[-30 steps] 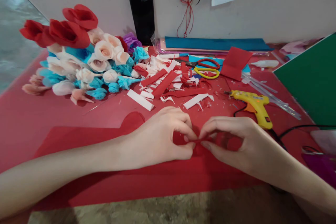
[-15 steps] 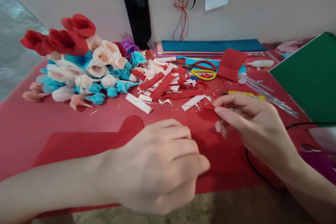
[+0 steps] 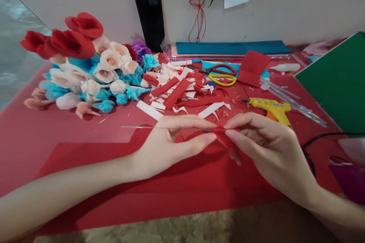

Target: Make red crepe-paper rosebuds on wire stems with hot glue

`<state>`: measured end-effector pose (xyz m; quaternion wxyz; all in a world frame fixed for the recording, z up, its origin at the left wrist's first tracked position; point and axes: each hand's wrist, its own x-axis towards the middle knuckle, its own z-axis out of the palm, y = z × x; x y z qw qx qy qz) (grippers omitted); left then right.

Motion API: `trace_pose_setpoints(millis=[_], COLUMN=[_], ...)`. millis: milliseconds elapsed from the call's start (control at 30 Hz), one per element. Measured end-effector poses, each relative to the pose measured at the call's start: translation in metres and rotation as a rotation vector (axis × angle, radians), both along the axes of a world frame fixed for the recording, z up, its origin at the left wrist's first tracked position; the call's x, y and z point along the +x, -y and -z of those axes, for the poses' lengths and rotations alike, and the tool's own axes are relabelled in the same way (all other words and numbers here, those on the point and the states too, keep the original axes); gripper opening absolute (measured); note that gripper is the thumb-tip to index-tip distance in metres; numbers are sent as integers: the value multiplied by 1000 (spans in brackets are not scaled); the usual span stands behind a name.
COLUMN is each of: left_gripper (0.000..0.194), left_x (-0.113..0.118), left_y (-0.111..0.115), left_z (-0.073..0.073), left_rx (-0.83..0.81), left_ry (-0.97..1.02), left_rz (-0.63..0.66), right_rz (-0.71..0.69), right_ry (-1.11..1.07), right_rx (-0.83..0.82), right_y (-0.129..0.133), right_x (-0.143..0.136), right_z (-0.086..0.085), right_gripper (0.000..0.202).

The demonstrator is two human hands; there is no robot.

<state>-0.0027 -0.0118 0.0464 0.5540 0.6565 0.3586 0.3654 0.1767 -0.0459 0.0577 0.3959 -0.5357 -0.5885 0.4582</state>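
Observation:
My left hand (image 3: 176, 142) pinches a small red paper piece (image 3: 224, 136) between thumb and forefinger. On the other side of that piece, my right hand (image 3: 262, 140) pinches it too, so both sets of fingertips nearly meet. A thin wire (image 3: 137, 127) runs from the red piece leftward past my left hand, its far end free in the air. Below the hands lies a large red paper sheet (image 3: 94, 167), with a rounded red petal partly hidden behind my left wrist.
Paper flowers (image 3: 110, 60) are piled at the left. Scraps (image 3: 176, 93), scissors (image 3: 222, 74) and a folded red paper (image 3: 253, 68) lie mid-table. A yellow glue gun (image 3: 269, 108) rests beyond my right hand, near clear glue sticks (image 3: 299, 102). A phone (image 3: 149, 19) leans on the wall.
My left hand has turned from a knuckles-up, curled pose and risen to the red piece. My right hand has lowered slightly, uncovering the glue gun. The wire now shows clearly.

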Motion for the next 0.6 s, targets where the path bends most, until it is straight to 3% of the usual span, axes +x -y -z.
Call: trace_pose_setpoints(millis=[267, 600], left_gripper=[13, 9], left_x=[0, 1], left_y=[1, 2], left_z=[2, -1], left_rx=[67, 22], left_ry=[4, -37], left_rz=[-11, -70], right_rz=[5, -32], right_ry=[47, 38], right_rx=[28, 7], right_y=[3, 4], right_x=[-3, -7], right_z=[1, -2], right_gripper=[7, 16])
